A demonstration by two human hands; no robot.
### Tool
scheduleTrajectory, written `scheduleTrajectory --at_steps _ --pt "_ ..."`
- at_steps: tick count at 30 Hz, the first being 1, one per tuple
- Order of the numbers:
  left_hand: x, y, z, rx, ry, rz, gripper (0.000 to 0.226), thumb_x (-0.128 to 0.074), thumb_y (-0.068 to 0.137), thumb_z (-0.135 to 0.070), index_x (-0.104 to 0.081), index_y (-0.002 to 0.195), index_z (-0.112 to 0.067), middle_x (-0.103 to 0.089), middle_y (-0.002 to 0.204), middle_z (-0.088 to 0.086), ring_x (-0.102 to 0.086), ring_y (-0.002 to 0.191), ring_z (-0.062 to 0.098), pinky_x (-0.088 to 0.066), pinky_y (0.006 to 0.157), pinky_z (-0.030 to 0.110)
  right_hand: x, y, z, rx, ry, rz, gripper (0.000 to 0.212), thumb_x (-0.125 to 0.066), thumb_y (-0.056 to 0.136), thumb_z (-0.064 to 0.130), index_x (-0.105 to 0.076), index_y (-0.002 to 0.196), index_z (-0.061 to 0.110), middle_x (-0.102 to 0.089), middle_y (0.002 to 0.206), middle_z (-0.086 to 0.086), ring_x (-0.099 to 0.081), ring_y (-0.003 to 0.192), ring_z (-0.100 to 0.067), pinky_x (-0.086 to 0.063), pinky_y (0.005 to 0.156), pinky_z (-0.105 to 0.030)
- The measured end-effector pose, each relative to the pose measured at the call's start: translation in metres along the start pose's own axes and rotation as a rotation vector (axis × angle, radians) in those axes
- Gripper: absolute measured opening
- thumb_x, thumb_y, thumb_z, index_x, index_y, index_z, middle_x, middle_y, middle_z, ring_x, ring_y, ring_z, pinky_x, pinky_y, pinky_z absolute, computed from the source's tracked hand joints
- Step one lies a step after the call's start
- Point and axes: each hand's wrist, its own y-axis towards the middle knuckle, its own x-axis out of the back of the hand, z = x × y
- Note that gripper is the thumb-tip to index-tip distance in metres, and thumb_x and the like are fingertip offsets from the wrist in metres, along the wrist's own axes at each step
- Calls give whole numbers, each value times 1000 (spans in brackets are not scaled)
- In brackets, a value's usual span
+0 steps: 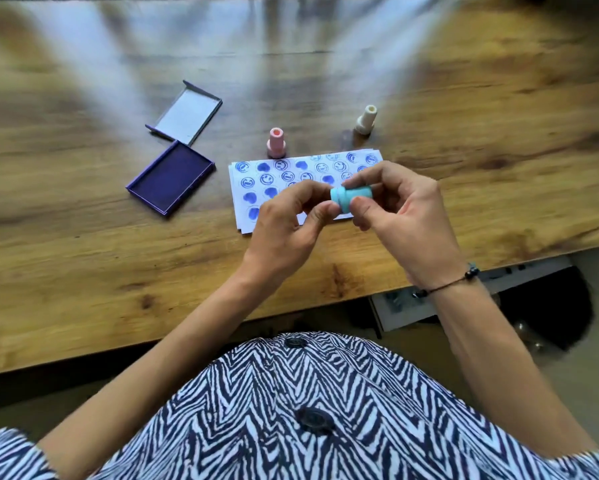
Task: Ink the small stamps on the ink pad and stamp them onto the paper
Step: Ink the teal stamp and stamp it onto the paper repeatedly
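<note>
Sunlit brown wooden tabletop (83, 258) is carrying everything, and above its near edge the right hand (405, 220) is pinching a small turquoise plastic stamp (350, 199) sideways while the left hand (284, 223) is nipping its wider end, both hovering over the white paper sheet (242, 216) crowded with blue prints. Because fingertips are crowding the stamp's face, ink could be smearing onto skin, or it could be slipping onto finished prints. At nine o'clock the open purple ink pad (171, 178) is waiting, its grey lid (187, 114) at ten; a pink stamp (276, 143) at twelve and a cream stamp (365, 120) at one are standing upright.
</note>
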Motion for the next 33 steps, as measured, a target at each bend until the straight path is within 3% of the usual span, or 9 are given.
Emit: scheduleTrajectory --at_steps 4,7,11,13,16,21,27,30,33 --pt "5 3 -2 47 -8 2 24 -53 81 -26 -63 94 -8 -63 80 -1 -61 80 17 -52 82 50 -6 5 4 42 -71 9 20 -62 77 5 -64 80 25 -61 68 11 -58 59 -9 -52 62 -31" --pt "9 4 -2 30 22 -15 24 -52 83 -24 -63 96 -7 -67 86 8 -61 83 26 -50 80 42 -11 9 5 71 -85 14 16 -61 77 2 -65 84 16 -60 72 8 -59 64 -13 -53 65 -31" --pt "14 6 -1 42 13 14 13 -52 89 -11 -63 96 -7 -66 85 8 -60 80 17 -48 79 35 -15 13 6 128 -129 23 16 -63 76 0 -65 85 14 -60 76 6 -57 63 -5 -48 63 -18" --pt "17 8 -2 105 -72 80 13 -49 91 -7 -61 92 -8 -60 75 1 -54 73 8 -48 79 32 -12 14 7 166 -143 45 17 -63 75 -1 -65 85 13 -63 81 -3 -61 69 -15 -53 67 -30" --pt "20 11 -2 160 -177 157 17 -43 93 -7 -60 89 -3 -54 70 0 -49 70 11 -43 74 29 -7 16 7 227 -172 89 17 -63 74 -2 -65 85 11 -63 87 -14 -62 78 -28 -54 73 -46" --pt "17 14 -5 179 -250 159 20 -39 95 -7 -56 88 2 -52 68 1 -46 67 12 -39 68 25 -9 15 3 247 -166 16 16 -63 74 0 -64 86 10 -64 86 -11 -62 77 -23 -54 69 -30" --pt "16 18 -6 166 -204 115 21 -40 95 -10 -55 82 -4 -53 66 -2 -46 66 10 -41 65 22 -20 14 3 215 -128 -113 17 -63 74 1 -64 87 13 -55 80 13 -59 71 -12 -52 64 -22" --pt "18 26 2 218 24 75 28 -41 95 -20 -61 80 -7 -58 71 0 -49 68 12 -42 70 32 -19 30 1 179 -193 -30 15 -63 75 2 -65 85 13 -60 80 3 -61 71 -19 -51 67 -28" --pt "22 39 7 248 145 -62 35 -40 96 -28 -64 90 -3 -60 78 0 -50 59 -1 -40 59 18 -18 71 -7 270 -497 -53 18 -58 74 1 -65 88 10 -65 87 -6 -59 82 -27 -43 72 -29"
